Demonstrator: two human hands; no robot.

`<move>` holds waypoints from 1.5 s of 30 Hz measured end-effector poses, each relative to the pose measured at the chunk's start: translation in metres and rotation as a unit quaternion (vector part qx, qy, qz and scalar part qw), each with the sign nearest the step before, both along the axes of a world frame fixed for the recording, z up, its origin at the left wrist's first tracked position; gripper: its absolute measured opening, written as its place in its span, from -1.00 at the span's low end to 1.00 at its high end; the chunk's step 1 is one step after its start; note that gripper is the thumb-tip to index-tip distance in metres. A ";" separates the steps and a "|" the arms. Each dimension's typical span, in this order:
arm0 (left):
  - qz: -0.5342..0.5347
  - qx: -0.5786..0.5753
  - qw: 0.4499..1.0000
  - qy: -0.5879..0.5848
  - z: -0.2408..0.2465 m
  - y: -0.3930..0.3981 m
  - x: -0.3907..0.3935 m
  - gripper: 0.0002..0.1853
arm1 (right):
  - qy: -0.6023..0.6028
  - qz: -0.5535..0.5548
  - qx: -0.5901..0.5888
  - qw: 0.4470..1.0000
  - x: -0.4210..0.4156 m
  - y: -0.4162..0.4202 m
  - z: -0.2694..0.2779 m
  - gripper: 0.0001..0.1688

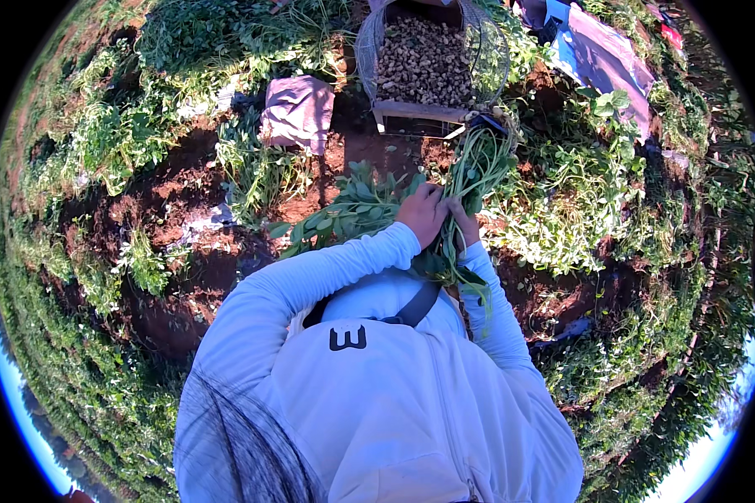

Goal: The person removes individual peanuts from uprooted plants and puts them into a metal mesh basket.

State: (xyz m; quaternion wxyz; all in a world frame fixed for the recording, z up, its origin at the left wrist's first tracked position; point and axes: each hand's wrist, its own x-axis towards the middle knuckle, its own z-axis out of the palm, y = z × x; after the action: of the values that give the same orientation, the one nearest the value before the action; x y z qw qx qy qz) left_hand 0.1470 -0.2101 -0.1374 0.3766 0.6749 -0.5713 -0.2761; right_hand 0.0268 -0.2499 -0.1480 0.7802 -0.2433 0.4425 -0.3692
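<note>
A bundle of green leafy plants with long pale stems, likely peanut plants [478, 163], lies across my front. My left hand [423, 212] is closed around its stems from the left. Close against it on the right, my right hand [464, 221] grips the same stems, its fingers partly hidden by leaves. Leafy tops spread to the left below my left hand, and the stems run up to the right. Their far end reaches the near right corner of a wire-mesh bin [421, 108] with a wooden front bar. Inside the bin lies a heap of peanuts in their shells [423, 63].
A pinkish cloth-covered block [298, 112] stands left of the bin. Cut plants are heaped [214, 31] at the far left. A pink and blue sheet [604, 60] lies at the far right. Loose plants [553, 232] cover reddish soil [371, 157] around me.
</note>
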 end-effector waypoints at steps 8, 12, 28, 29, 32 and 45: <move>-0.078 0.002 0.986 0.148 0.005 -0.002 0.057 -0.56 | 0.082 0.039 -0.151 0.984 0.039 -0.029 0.007 -0.72; 0.066 0.016 0.956 0.286 0.003 -0.008 0.079 -0.54 | 0.140 0.004 -0.259 0.956 0.047 -0.026 0.022 -0.72; -0.113 0.275 0.911 0.286 -0.099 -0.001 0.067 -0.24 | 0.587 0.202 -0.315 0.718 0.089 -0.111 -0.052 -0.15; -0.128 0.314 0.903 0.263 -0.135 0.001 0.066 -0.19 | 0.623 0.313 -0.231 0.679 0.085 -0.124 -0.093 -0.14; -0.174 0.314 0.898 0.255 -0.128 0.033 0.095 -0.08 | 0.524 0.300 -0.225 0.765 0.076 -0.128 -0.129 -0.18; -0.025 0.206 0.926 0.316 -0.064 -0.009 0.099 -0.40 | 0.376 -0.032 -0.518 0.767 0.067 -0.096 0.108 -0.35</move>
State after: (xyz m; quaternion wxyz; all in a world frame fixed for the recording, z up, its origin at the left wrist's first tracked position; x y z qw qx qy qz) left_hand 0.2459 -0.2186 -0.2014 0.3836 0.6009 -0.3699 -0.5958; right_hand 0.0943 -0.3455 -0.0398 0.2945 -0.7158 0.4495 -0.4459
